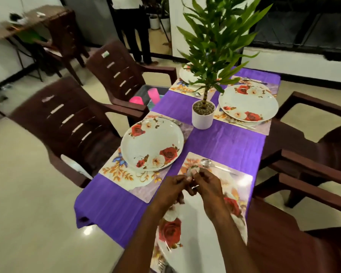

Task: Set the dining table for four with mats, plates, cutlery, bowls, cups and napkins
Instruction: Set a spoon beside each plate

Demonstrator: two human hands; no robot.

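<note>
A purple cloth (224, 142) covers the dining table, with floral mats at the four places. Rose-patterned plates sit on the left mat (152, 144), the far right mat (248, 102) and the far left mat (187, 74). A fourth plate (187, 239) lies on the near mat under my arms. A spoon (207, 163) rests on the near mat (240, 180) beyond that plate. My left hand (171, 189) and my right hand (208, 184) meet above this mat, fingers curled round a small shiny piece of cutlery (191, 173). Blur hides what kind it is.
A potted plant in a white pot (202, 117) stands mid-table. Brown plastic chairs (67, 123) surround the table. Pink cups (154, 95) sit in a bin on the far left chair. A fork (161, 265) lies by the near plate. A person stands in the doorway behind.
</note>
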